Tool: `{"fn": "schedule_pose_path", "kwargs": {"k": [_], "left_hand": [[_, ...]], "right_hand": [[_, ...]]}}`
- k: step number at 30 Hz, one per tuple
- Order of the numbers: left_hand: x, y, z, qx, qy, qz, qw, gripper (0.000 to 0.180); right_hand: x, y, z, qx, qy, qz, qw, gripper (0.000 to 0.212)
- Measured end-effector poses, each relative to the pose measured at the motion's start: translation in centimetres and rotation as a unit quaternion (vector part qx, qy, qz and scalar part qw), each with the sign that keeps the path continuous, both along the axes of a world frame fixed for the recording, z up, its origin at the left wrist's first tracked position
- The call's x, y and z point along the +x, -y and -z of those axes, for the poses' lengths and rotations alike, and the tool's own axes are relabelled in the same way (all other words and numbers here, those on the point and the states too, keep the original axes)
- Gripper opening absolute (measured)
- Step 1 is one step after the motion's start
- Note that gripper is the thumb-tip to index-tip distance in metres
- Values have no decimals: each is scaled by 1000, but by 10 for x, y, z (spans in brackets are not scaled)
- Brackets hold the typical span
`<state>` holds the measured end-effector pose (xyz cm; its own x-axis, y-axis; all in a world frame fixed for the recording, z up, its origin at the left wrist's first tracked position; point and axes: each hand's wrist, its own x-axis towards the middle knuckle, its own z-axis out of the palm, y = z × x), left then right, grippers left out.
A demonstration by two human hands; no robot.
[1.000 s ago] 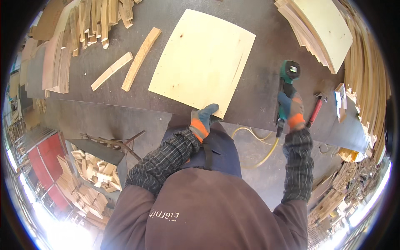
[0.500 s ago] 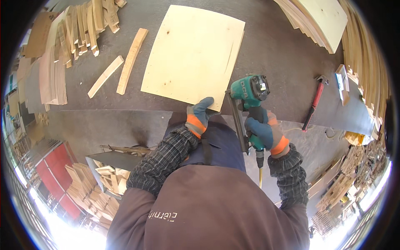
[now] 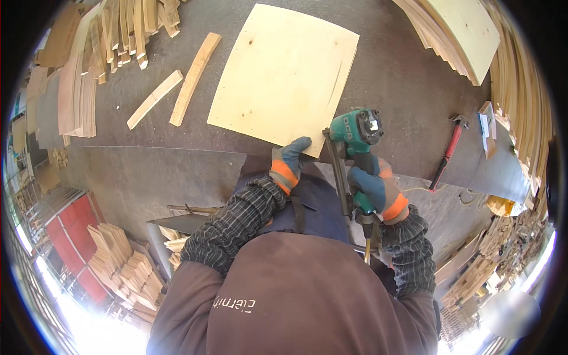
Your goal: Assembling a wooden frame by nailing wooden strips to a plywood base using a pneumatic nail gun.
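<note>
A pale plywood panel [image 3: 284,77] lies on the dark tabletop in front of me, its near corner reaching the table's front edge. My left hand [image 3: 289,163], in a blue, grey and orange glove, grips the near edge, with the thumb on top and the other fingers hidden under the panel. In my gloved right hand [image 3: 378,186] is a teal nail gun [image 3: 355,131], held by its handle, with a hose at its lower end. The gun's dark magazine [image 3: 337,171] stands just right of the panel's near corner; whether it touches the wood I cannot tell.
Two loose wood strips [image 3: 195,80] lie left of the panel, with piled strips [image 3: 127,29] beyond. A red-handled hammer [image 3: 449,151] rests at right, near a small wood block [image 3: 488,130]. Stacked panels [image 3: 467,35] stand far right. Scrap wood [image 3: 127,266] sits at lower left.
The whole view has turned slightly, so the table and panel appear a little farther right. Both hands keep their holds; the nail gun is about where it was beside the panel.
</note>
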<state>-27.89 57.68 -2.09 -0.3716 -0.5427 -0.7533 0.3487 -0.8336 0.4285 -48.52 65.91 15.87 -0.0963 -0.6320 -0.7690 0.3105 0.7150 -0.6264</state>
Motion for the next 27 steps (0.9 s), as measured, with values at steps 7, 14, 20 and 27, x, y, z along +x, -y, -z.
{"fn": "schedule_pose_path", "kwargs": {"k": [7,14,20,27], "left_hand": [[-1,1,0,15,8,5,1000,25],[0,11,-3,11,-19,16,1000,32],[7,26,-32,47,49,185,980,34],[21,53,-54,-160,272,362,877,47]], "right_hand": [[2,-2,6,5,-44,0,999,39],[-33,-16,28,-55,-227,24,972,36],[-116,-16,103,-13,-545,-86,834,35],[-167,-24,182,87,-635,-165,749,47]]}}
